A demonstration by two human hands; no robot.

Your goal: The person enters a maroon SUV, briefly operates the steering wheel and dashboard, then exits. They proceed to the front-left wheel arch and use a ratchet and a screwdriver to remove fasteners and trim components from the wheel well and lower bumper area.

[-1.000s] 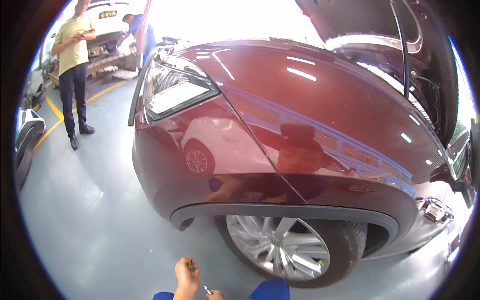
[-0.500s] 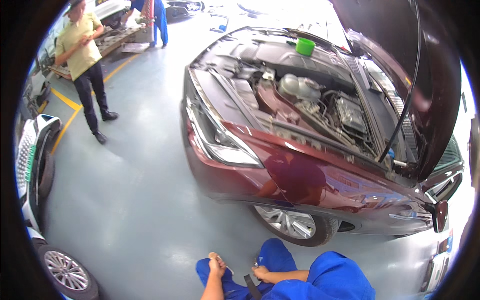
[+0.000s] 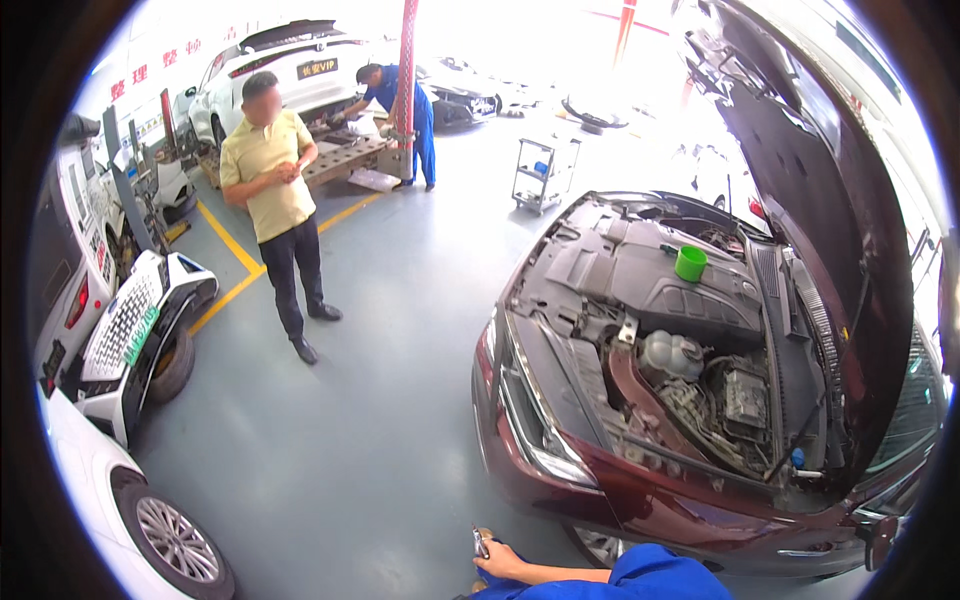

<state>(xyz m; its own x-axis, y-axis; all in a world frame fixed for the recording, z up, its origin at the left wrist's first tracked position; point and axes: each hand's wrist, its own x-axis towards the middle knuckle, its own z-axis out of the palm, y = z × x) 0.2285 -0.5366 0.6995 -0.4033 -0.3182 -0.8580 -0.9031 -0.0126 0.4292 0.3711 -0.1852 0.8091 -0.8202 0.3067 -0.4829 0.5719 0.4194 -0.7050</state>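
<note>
My right hand (image 3: 503, 562) is low in the head view, closed round a slim metal tool (image 3: 480, 543) whose narrow end points up and away; its exact kind is too small to make out. A blue-clothed leg (image 3: 665, 575) of mine lies beside that forearm. No part of my left hand can be made out. Just ahead and to the right stands a dark red car (image 3: 690, 505) with its bonnet (image 3: 830, 180) raised. A bright green cup-shaped container (image 3: 691, 264) sits on the engine cover (image 3: 640, 270). Near it is a pale coolant tank (image 3: 672, 355).
A person in a yellow shirt (image 3: 278, 180) stands at left, hands together. Farther back, a person in blue (image 3: 420, 120) leans beside a red post (image 3: 407, 80). A wheeled trolley (image 3: 545, 175), a detached white bumper (image 3: 130, 320) and a white car (image 3: 90, 450) stand around.
The view has lifted and turned left, so the red car appears lower and farther right. My left hand has dropped out of view; my right hand sits nearer the lower edge.
</note>
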